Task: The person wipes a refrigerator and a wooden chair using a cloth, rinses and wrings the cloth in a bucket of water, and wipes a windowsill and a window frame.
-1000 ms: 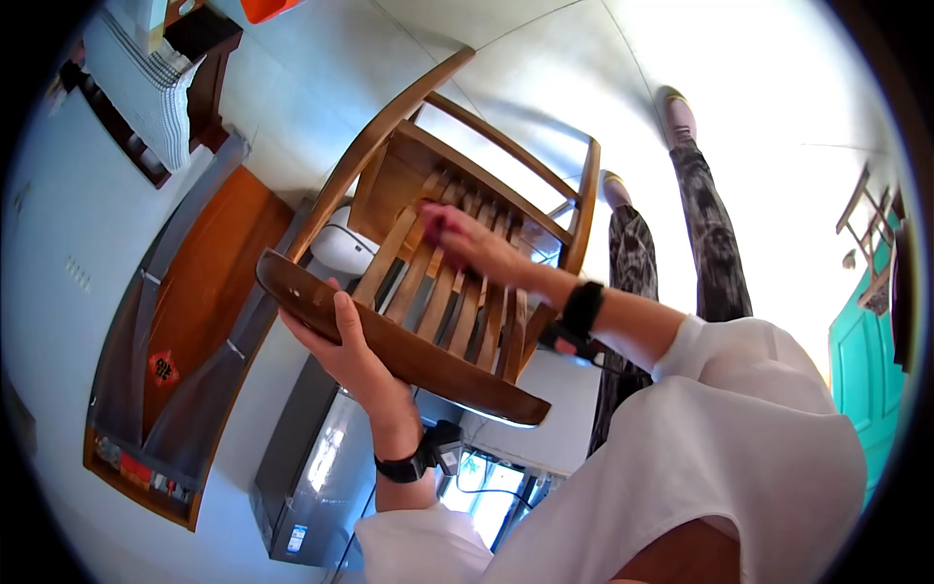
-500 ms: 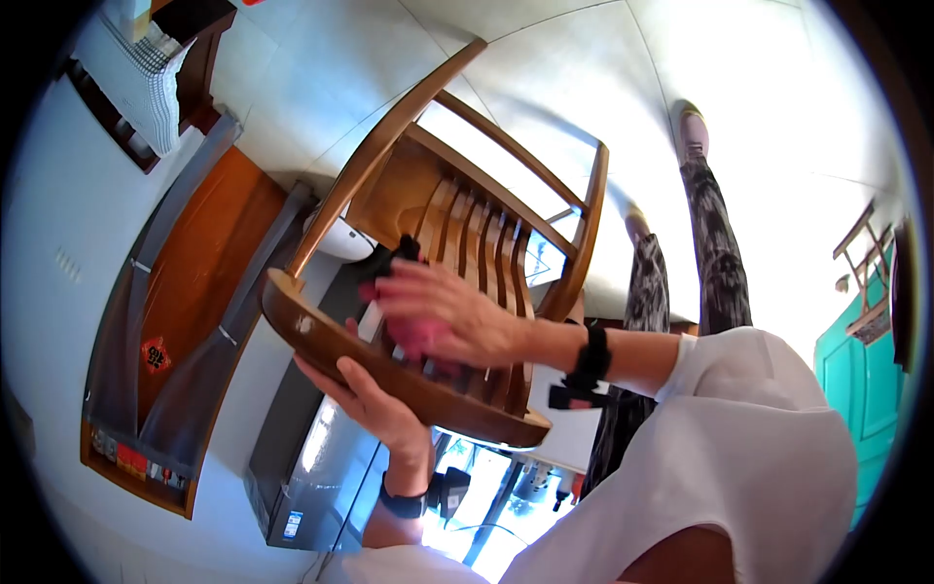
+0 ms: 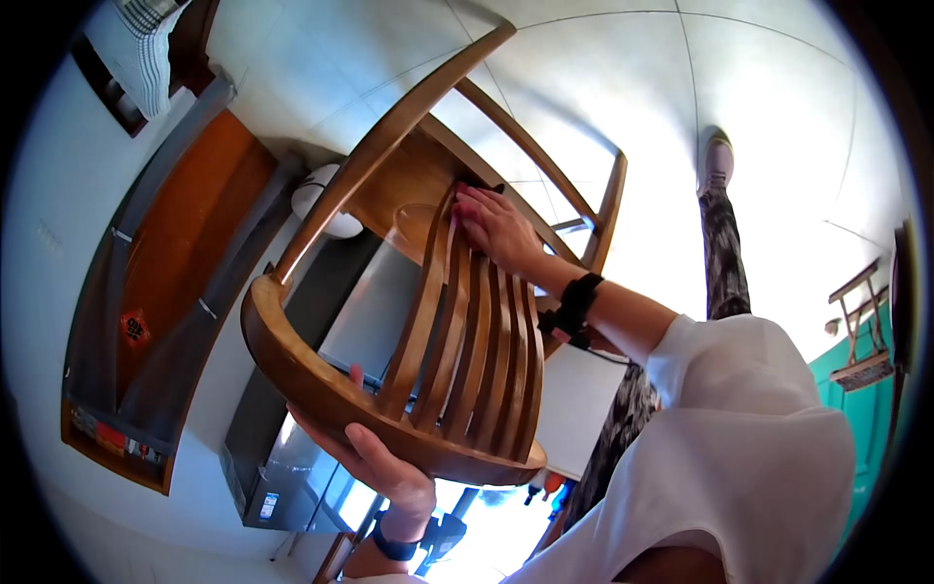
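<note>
A brown wooden chair (image 3: 389, 425) with a slatted back is tilted in front of me, its curved top rail towards me. My left hand (image 3: 375, 462) is closed around that rail from below, thumb on the near side. Over the far end of the slats (image 3: 453, 350), near the seat, lies my right hand (image 3: 506, 237). Its fingers press a crumpled pinkish-red cloth (image 3: 468, 214) against the wood. A dark bit shows just beyond the fingertips; I cannot make out what it is. Both wrists wear black bands.
Pale tiled floor (image 3: 778, 88) spreads under the chair. A grey fridge-like cabinet (image 3: 277, 477) stands behind the chair, beside a doorway with grey curtains (image 3: 185, 389). At the right are a small wooden chair (image 3: 861, 370) and a turquoise door (image 3: 851, 428). My own legs show below.
My right hand has slid with the cloth from near the top rail along the slats to their far end by the seat. My left hand keeps its hold on the rail.
</note>
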Motion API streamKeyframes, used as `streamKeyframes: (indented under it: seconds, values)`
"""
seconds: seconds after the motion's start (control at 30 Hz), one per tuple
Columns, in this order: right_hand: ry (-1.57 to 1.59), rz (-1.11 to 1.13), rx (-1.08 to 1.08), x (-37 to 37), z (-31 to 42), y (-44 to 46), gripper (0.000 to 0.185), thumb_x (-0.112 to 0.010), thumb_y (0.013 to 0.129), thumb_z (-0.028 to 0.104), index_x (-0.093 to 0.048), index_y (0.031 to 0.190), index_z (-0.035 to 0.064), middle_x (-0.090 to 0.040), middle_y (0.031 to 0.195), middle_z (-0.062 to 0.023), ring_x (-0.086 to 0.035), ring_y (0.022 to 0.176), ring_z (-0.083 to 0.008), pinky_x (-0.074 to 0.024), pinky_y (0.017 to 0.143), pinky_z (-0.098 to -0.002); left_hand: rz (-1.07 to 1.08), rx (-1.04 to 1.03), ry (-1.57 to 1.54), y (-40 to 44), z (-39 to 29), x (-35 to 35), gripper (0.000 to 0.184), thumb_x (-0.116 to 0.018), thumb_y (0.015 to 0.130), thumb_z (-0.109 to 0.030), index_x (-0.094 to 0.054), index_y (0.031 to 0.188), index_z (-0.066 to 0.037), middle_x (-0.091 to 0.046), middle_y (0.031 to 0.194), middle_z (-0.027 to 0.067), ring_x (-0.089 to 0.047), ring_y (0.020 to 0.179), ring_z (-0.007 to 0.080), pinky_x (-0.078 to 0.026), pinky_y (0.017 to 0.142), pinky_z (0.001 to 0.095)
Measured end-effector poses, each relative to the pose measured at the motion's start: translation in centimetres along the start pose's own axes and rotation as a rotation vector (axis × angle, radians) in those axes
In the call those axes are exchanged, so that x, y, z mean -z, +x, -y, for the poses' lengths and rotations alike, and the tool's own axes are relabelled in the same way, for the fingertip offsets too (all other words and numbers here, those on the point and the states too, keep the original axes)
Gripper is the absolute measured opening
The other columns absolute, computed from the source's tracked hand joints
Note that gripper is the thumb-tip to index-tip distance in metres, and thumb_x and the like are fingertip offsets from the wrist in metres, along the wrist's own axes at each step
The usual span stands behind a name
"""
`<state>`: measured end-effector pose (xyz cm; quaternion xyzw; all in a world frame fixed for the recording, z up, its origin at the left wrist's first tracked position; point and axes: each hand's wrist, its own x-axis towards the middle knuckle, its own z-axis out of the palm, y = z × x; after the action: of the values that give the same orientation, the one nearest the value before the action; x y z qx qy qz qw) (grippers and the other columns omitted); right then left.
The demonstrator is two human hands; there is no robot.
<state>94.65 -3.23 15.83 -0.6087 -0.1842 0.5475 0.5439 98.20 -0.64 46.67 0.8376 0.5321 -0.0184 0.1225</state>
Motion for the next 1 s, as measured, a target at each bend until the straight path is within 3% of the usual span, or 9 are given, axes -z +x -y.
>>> streamKeyframes:
  seconds: [0.07,0.13,0.23,0.27,0.37,0.5,0.6,0.83,1.0]
  values:
    - [0.037,0.37,-0.459,4.4,3.2,1.7,0.034,-0.043,0.094,0.034,-0.061,0.112,0.0117,-0.067,0.095,-0.0155,-0.063,0.088,-0.0326,-0.05,0.081,-0.0421,0.088,-0.312,0.286,0.4,0.1,0.6,0.08,-0.056,0.083,-0.055,-0.02,0.143,-0.017,-0.019,0.145,0.0261,-0.046,0.12,0.0431,-0.05,0.086,0.0505]
    - [0.028,0.084,-0.284,5.8,4.0,4.0,0.033,-0.045,0.093,0.033,-0.06,0.111,0.0105,-0.067,0.083,-0.0147,-0.064,0.073,-0.035,-0.0506,0.073,-0.0427,0.174,-0.621,0.569,0.8,0.2,1.0,0.084,-0.057,0.081,-0.058,-0.02,0.143,-0.017,-0.019,0.145,0.0263,-0.046,0.121,0.0439,-0.05,0.086,0.0506]
    - [-0.169,-0.254,0.168,3.0,0.7,10.2,0.05,-0.05,0.091,0.037,-0.044,0.13,0.0068,-0.057,0.115,-0.0217,-0.055,0.107,-0.0331,-0.0475,0.085,-0.0417,0.153,-0.374,0.466,0.3,0.2,1.2,0.09,-0.058,0.078,-0.062,-0.018,0.144,-0.016,-0.019,0.145,0.0264,-0.045,0.121,0.0449,-0.049,0.087,0.0512]
    - [-0.173,-0.207,0.109,0.7,-0.4,10.5,0.053,-0.05,0.092,0.037,-0.038,0.134,0.0078,-0.051,0.123,-0.0224,-0.051,0.111,-0.0354,-0.046,0.088,-0.0431,0.074,-0.185,0.343,0.1,-0.1,0.9,0.091,-0.057,0.077,-0.063,-0.018,0.144,-0.016,-0.02,0.145,0.0263,-0.045,0.121,0.045,-0.049,0.087,0.0517]
    - [-0.261,-0.206,0.081,-1.2,-2.0,9.1,0.065,-0.056,0.088,0.036,-0.027,0.141,0.0115,-0.047,0.125,-0.0234,-0.047,0.113,-0.0414,-0.0445,0.092,-0.0473,0.278,-0.536,0.577,0.4,0.0,1.7,0.096,-0.056,0.075,-0.068,-0.017,0.145,-0.015,-0.022,0.145,0.025,-0.044,0.122,0.0444,-0.048,0.087,0.0539]
    - [0.032,-0.014,-0.295,0.3,-5.1,1.7,0.069,-0.058,0.088,0.039,-0.025,0.143,0.0125,-0.048,0.125,-0.0221,-0.051,0.11,-0.0388,-0.0434,0.094,-0.0447,0.04,0.138,0.233,-0.7,-0.4,0.9,0.068,-0.03,0.09,-0.049,-0.014,0.146,-0.014,-0.024,0.145,0.0197,-0.045,0.124,0.0359,-0.049,0.09,0.0482]
    - [-0.049,0.001,-0.342,0.1,-9.0,-5.1,0.069,-0.058,0.088,0.04,-0.025,0.143,0.0126,-0.05,0.122,-0.0208,-0.052,0.11,-0.0363,-0.0436,0.094,-0.0445,-0.069,0.246,0.044,-0.2,-1.4,-0.2,0.086,-0.05,0.08,-0.066,-0.021,0.143,-0.014,-0.021,0.145,0.0245,-0.042,0.124,0.0439,-0.048,0.087,0.0534]
    - [0.004,-0.075,-0.192,0.0,-5.7,3.0,0.064,-0.056,0.088,0.041,-0.03,0.139,0.012,-0.052,0.119,-0.0208,-0.053,0.107,-0.0371,-0.0447,0.091,-0.0456,0.136,-0.406,0.424,0.4,-0.6,-0.1,0.06,-0.043,0.091,-0.045,-0.022,0.142,-0.02,-0.02,0.146,0.0229,-0.042,0.124,0.0427,-0.049,0.088,0.0504]
    - [-0.175,-0.073,-0.214,0.3,0.4,12.7,0.068,-0.059,0.085,0.045,-0.032,0.138,0.0122,-0.054,0.117,-0.0203,-0.056,0.104,-0.0377,-0.0462,0.086,-0.0454,0.145,-0.515,0.579,0.5,-0.4,0.1,0.054,-0.037,0.096,-0.039,-0.021,0.144,-0.021,-0.021,0.146,0.0205,-0.041,0.125,0.0391,-0.05,0.09,0.0476]
